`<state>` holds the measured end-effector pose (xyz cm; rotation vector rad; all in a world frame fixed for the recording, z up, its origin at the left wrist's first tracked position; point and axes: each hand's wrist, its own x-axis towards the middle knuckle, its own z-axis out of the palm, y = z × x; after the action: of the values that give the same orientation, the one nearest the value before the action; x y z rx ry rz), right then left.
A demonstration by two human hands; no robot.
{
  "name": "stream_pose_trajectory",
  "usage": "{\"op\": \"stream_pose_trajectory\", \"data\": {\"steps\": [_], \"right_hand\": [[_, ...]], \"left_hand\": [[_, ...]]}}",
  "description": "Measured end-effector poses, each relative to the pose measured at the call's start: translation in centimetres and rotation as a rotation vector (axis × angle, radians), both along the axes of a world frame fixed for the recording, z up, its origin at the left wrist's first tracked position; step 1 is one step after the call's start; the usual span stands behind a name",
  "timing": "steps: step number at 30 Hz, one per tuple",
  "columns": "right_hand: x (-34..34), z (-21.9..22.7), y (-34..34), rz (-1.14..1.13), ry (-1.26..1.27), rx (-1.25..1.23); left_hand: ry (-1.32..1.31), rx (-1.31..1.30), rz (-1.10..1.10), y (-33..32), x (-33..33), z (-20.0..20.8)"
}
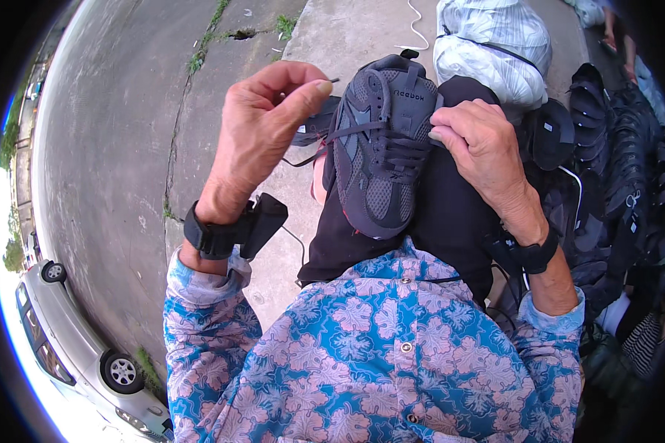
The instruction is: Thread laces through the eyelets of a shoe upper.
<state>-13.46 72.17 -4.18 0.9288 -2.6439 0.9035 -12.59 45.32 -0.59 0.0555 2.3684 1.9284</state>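
Sneaker (383, 148) covers part of black trousers (454, 210) near a white bundle (491, 55)

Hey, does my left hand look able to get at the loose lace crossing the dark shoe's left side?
Probably yes: the left hand is up beside the dark shoe, and nothing visible blocks the loose lace, though it already seems to pinch a small dark piece.

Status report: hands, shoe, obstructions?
Left hand pinching dark tip, likely lace. Right hand at shoe, grip unclear. Shoe on lap, laced partway. No obstruction seen.
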Motion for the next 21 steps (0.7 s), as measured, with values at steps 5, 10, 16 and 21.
{"op": "stream_pose_trajectory", "data": {"steps": [5,10,16,21], "right_hand": [[0.1,0.1,-1.3,0.009,0.100,0.133],[-0.3,0.2,-2.4,0.015,0.160,0.204],[-0.5,0.6,-3.2,0.031,0.164,0.268],[-0.6,0.6,-4.3,0.029,0.172,0.289]], "left_hand": [[0.152,-0.354,-0.194,3.8,-1.3,-1.3],[0.428,-0.539,-0.233,4.3,-2.8,-3.8],[0.490,-0.645,-0.249,3.5,-3.2,-3.9],[0.403,-0.576,-0.242,3.1,-3.4,-4.5]]}}
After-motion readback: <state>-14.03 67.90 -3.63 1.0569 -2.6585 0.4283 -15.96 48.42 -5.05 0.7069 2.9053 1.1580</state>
